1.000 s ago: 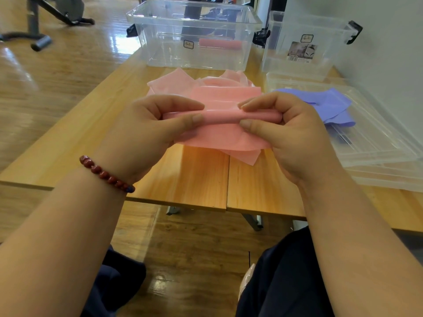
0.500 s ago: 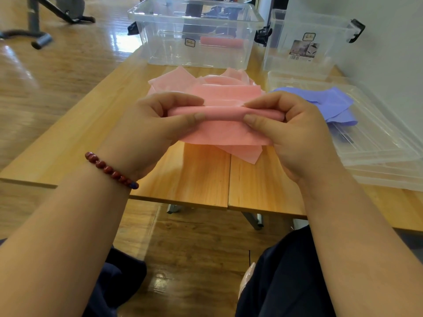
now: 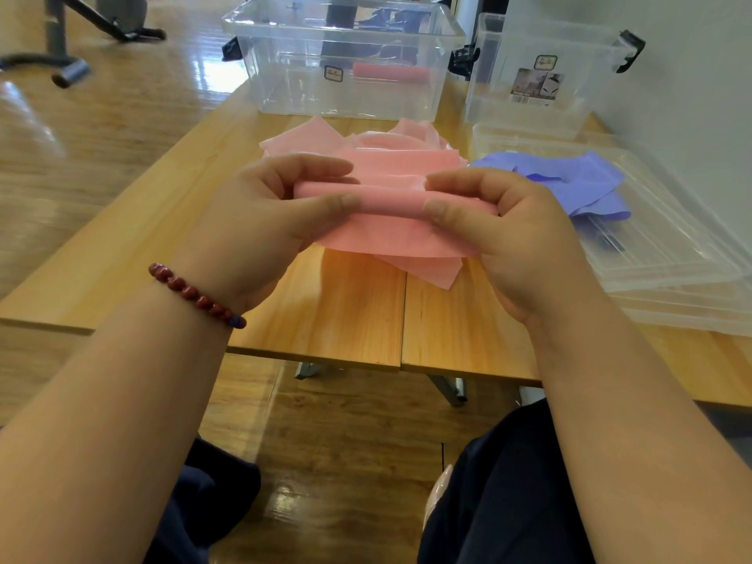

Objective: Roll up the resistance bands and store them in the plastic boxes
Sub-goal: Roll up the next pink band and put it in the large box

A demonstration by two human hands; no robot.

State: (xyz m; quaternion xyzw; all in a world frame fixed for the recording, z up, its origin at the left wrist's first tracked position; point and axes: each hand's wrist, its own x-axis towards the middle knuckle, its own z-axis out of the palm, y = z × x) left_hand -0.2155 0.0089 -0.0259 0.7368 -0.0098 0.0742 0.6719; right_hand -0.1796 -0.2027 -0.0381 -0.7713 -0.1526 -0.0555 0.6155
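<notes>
In the head view, the pink resistance band (image 3: 390,199) is lying crosswise before the person, its rolled edge running left to right just above the wooden table (image 3: 325,311). The left hand (image 3: 260,221) is pinching the roll's left end between thumb and curled fingers, and the right hand (image 3: 500,234) is pinching the right end likewise, both equally near. The unrolled length is trailing away from the hands toward the clear plastic box (image 3: 285,67), so the rolling is probably heading forward, away from the body. A pink roll (image 3: 390,71) is sitting inside that box.

Single head view, looking forward-down, close over hands (image 3: 390,221), wooden table (image 3: 325,311) beyond.
</notes>
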